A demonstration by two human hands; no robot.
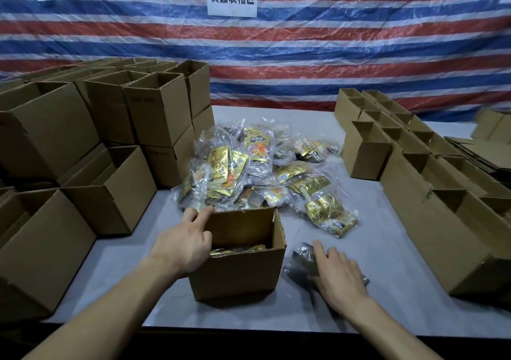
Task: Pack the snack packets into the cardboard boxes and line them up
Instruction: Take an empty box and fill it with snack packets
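Steadying the open brown cardboard box (237, 274) at table centre, the left hand (182, 246) lies against its 9 o'clock wall with 2 fingers stretched straight along the rim toward the far corner; it grips nothing, and its thumb is hidden. The right hand (341, 275) rests palm-down, fingers fairly straight, on a dark crinkled clear-plastic snack packet (300, 260); it is pressing the packet rather than grasping it. That packet lies on the grey table top (387, 304) at the box's 3 o'clock, just beside the wall. The hands are apart, 1 on each side of the box.

Gold-foil packets (240, 248) lie low inside the box; it is judged partly filled. The loose heap of clear-wrapped gold and orange snack packets (265, 171) sits at 12 o'clock, against the far rim.

Recommendations for the step in hand:
- Pinch the packet by an edge rather than scraping it flat; the film looks slippery and would likely slide.
- Lift it clear of the 3 o'clock wall before lowering.
- Lay it flat on those inside so later ones stack level.
- Brace the box with the left hand throughout; a light box may shift when nudged.

Stacked brown boxes (96, 138) stand at 9 to 10 o'clock; rows of open brown boxes (414, 182) run at 2 o'clock.
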